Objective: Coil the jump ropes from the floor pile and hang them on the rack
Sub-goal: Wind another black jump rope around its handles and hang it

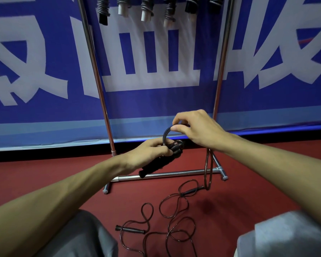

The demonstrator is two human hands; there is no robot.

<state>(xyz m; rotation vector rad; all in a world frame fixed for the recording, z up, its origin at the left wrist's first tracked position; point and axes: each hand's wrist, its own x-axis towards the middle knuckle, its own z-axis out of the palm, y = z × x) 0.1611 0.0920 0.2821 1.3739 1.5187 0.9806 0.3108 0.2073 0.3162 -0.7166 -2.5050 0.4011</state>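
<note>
A blue banner (44, 52) with white lettering fills the upper half, above a red floor (258, 179). A metal rack (98, 80) stands at the centre, with coiled ropes (146, 10) hanging along the top edge. Mid-frame, the left hand (150, 151) curls round the black handles of a jump rope (154, 167). Just above it, the right hand (196, 128) pinches a loop of its cord between thumb and forefinger. A loose rope (170, 219) sprawls at the bottom centre.
</note>
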